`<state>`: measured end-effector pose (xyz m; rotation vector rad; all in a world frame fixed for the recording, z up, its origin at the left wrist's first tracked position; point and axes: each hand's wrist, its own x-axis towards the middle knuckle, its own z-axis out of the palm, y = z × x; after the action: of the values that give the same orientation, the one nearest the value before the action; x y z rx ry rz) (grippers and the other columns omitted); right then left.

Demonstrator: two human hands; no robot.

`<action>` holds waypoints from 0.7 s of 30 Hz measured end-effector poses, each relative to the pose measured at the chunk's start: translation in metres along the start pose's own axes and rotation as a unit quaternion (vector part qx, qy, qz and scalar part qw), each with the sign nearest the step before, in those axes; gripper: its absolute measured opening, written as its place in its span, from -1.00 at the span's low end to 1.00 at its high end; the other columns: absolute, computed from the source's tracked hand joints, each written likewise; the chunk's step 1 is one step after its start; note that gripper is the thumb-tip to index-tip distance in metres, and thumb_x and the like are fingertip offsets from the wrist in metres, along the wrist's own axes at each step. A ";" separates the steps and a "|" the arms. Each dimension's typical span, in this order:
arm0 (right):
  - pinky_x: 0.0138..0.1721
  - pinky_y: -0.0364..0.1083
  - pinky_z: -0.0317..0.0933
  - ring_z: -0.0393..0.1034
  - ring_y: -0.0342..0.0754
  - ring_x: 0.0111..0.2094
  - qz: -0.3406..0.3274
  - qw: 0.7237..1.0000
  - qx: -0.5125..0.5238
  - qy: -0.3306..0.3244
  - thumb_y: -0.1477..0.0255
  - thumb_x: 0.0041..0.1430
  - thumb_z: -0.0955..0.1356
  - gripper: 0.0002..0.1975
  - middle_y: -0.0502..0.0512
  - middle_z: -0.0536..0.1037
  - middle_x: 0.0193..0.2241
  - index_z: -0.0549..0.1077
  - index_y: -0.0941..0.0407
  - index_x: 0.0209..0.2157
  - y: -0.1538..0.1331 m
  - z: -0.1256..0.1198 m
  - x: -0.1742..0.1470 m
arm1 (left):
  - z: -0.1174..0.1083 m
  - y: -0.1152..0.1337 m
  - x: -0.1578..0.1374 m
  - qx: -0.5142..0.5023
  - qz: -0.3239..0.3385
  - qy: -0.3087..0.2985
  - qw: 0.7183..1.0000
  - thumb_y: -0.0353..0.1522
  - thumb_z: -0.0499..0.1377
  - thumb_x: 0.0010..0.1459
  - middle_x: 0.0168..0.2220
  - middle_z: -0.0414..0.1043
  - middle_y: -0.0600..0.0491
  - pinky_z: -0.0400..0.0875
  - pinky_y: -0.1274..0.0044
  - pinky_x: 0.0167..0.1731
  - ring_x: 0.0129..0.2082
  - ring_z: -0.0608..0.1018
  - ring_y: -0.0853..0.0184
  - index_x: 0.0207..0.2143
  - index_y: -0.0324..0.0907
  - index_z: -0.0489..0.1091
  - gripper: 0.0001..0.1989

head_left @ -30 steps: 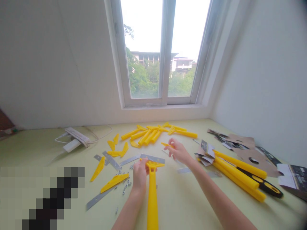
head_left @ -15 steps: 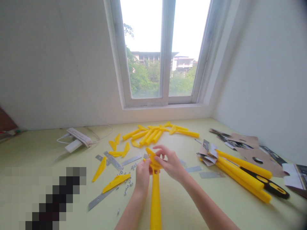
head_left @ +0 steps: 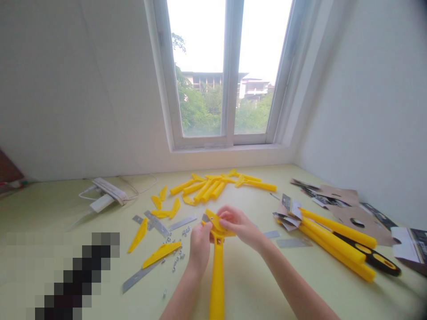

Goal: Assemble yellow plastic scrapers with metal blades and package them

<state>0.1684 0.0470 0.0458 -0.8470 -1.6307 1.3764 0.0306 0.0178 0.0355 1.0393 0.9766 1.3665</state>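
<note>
A yellow scraper (head_left: 217,280) lies in front of me, its long handle pointing toward me. My left hand (head_left: 199,244) is closed on the left side of its head, the thumb on top. A grey blade edge (head_left: 205,218) shows there. My right hand (head_left: 237,226) pinches a yellow cover plate (head_left: 213,218) with a small hole, which lies slanted over the scraper head. My fingers partly hide how plate, blade and head meet. To the left are a loose yellow plate (head_left: 162,254), a grey blade (head_left: 138,279) and several small screws (head_left: 180,256).
Several yellow scraper handles (head_left: 208,190) are piled at the back. More loose blades (head_left: 293,243) lie to the right. Farther right are packaged yellow scrapers (head_left: 336,244), a black-and-yellow tool (head_left: 383,261) and cardboard packaging (head_left: 343,195). A power strip (head_left: 110,191) with cables sits back left.
My right hand has moved slightly right and down, its raised fingers now curled in. The cover plate has turned and shifted right, and the blade edge shows more at the left.
</note>
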 end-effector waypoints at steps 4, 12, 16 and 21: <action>-0.37 -0.15 0.21 0.38 -0.09 -0.36 0.022 0.999 0.016 0.017 0.20 -0.02 0.37 -0.69 0.01 0.46 -0.42 0.36 0.13 -0.33 -0.002 0.000 -0.001 | 0.000 0.001 -0.001 0.007 0.005 -0.007 1.000 -0.31 0.01 0.05 -0.62 0.44 0.00 0.34 0.51 -0.59 -0.63 0.47 0.30 -0.45 -0.35 0.41 -0.71; -0.35 -0.14 0.21 0.37 -0.08 -0.35 0.033 0.997 0.029 0.061 0.20 -0.05 0.37 -0.70 0.03 0.48 -0.42 0.36 0.14 -0.37 -0.004 0.007 0.000 | -0.002 -0.002 0.004 0.009 -0.007 -0.002 1.000 -0.29 0.02 0.04 -0.61 0.45 -0.01 0.34 0.51 -0.58 -0.64 0.47 0.30 -0.47 -0.33 0.38 -0.73; -0.35 -0.13 0.22 0.40 -0.06 -0.34 0.051 0.982 -0.050 0.175 0.17 -0.04 0.33 -0.69 0.05 0.52 -0.40 0.38 0.14 -0.38 0.001 -0.005 0.007 | -0.003 -0.004 0.006 0.015 -0.016 0.015 1.000 -0.26 0.04 0.03 -0.60 0.47 -0.02 0.34 0.51 -0.59 -0.64 0.48 0.30 -0.51 -0.30 0.36 -0.74; -0.48 -0.11 0.21 0.42 0.00 -0.40 0.115 0.929 -0.183 0.299 0.28 -0.01 0.27 -0.73 0.13 0.54 -0.43 0.41 0.15 -0.31 0.022 -0.049 0.017 | -0.004 -0.006 0.007 0.010 -0.036 0.014 0.999 -0.26 0.03 0.01 -0.65 0.45 -0.03 0.33 0.51 -0.60 -0.68 0.45 0.32 -0.54 -0.31 0.38 -0.71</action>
<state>0.2052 0.0871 0.0298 -1.5472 -1.3365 0.8310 0.0285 0.0249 0.0288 0.9926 1.0413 1.3177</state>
